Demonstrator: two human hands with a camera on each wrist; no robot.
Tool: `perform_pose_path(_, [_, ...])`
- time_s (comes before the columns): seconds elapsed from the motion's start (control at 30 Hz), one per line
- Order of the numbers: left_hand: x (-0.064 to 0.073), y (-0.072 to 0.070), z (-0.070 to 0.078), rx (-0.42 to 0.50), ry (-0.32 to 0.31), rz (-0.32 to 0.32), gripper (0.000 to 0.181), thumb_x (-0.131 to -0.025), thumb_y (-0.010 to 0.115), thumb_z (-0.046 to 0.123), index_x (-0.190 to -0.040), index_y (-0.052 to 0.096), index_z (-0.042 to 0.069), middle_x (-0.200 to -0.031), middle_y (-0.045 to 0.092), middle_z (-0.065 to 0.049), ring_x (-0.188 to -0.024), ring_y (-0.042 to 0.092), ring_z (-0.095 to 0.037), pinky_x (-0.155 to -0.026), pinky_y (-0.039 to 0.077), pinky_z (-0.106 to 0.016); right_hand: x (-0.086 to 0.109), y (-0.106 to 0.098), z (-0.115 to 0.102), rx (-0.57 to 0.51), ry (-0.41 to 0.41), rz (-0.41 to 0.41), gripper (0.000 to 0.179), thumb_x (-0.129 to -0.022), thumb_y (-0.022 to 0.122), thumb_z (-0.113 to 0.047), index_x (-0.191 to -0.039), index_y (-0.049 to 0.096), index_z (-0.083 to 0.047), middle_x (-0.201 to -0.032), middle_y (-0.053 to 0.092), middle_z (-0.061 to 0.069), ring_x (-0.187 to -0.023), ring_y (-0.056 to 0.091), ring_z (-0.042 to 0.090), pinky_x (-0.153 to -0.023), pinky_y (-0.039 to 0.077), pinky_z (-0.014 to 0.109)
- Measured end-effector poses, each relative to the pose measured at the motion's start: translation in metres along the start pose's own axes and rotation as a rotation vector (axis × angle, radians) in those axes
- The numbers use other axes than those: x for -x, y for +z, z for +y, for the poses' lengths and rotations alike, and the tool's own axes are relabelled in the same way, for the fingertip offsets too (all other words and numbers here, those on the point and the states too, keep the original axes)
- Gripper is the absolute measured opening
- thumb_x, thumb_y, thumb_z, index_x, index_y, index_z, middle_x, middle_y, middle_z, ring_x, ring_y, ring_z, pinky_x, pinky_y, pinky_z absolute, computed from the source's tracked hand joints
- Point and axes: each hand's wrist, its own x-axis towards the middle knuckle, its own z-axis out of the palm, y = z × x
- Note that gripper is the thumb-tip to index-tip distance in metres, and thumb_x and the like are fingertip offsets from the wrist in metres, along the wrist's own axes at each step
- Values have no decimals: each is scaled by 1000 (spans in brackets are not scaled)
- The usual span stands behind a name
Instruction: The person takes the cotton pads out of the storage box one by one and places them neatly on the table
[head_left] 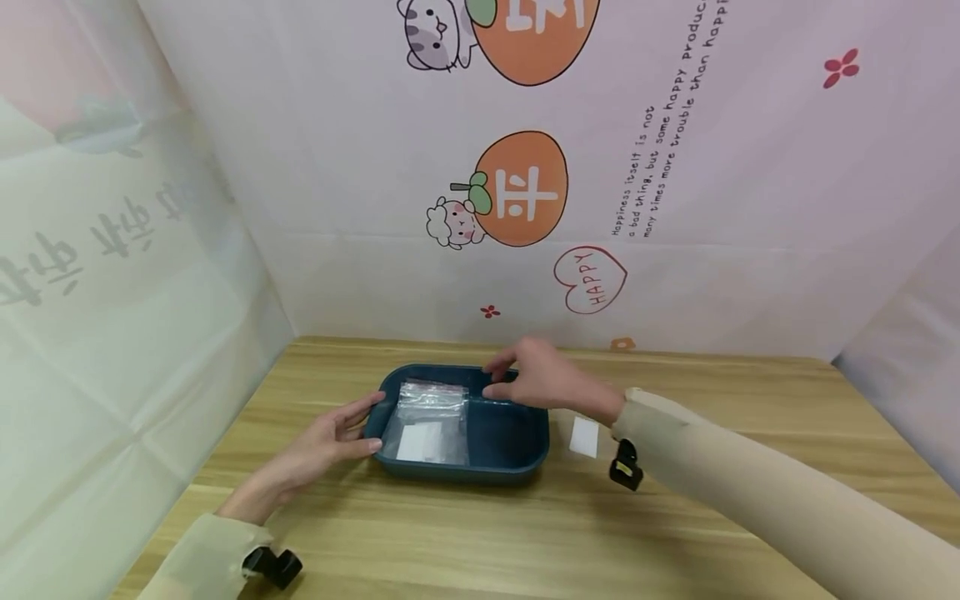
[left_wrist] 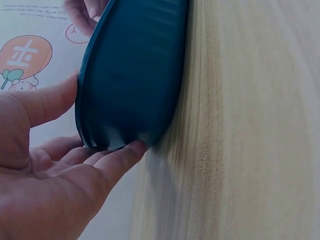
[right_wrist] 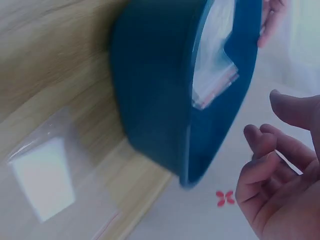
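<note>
A dark blue plastic basin (head_left: 480,475) stands on the wooden table. Inside its left half lie clear zip-lock bags (head_left: 431,408), one above another, with a white card (head_left: 420,442) showing through. My left hand (head_left: 330,442) holds the basin's left end, thumb and fingers on either side; the left wrist view shows the fingertips against its outer wall. Over the basin's far right part hovers my right hand (head_left: 540,375), fingers bent and parted from the thumb. Nothing shows between them in the right wrist view. Right of the basin lies another clear bag (right_wrist: 90,185) holding a white card (head_left: 583,437).
The wooden table (head_left: 480,542) reaches back to a white printed cloth (head_left: 360,283) hung behind it. More cloth hangs at the left and right sides. Each sleeve carries a black wrist device, such as the one on the right sleeve (head_left: 626,467).
</note>
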Motion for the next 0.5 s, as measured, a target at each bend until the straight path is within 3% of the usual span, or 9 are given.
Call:
perform_pose_path(0.23, [0,0,0,5,2,-3,78,-102,69,6,-166,24,0,-170,16,-28,-150,28,-50,-117,38,-46,-22,20,-10,92,-26,-123,38,-96,81,-24,-126,76,-4,-106,76,5,-95,68,18,-88,57,36])
perform_pose_path(0.4, [0,1,2,6,4,-4,78,-102,68,5,-166,24,-1,-170,16,-28,-150,28,-50,-116,39,-46,-33,31,-11,115,-32,-161,41,-94,82,-26,-128,75,-2,-94,73,0,-80,62,13,-75,54,28])
perform_pose_path(0.5, [1,1,2,5,6,-7,78,-102,68,6,-166,23,0,-171,15,-27,-151,27,-50,-116,39,-46,-38,39,-11,111,-28,-181,43,-95,82,-26,-130,74,-1,-81,69,-1,-66,53,10,-64,46,24])
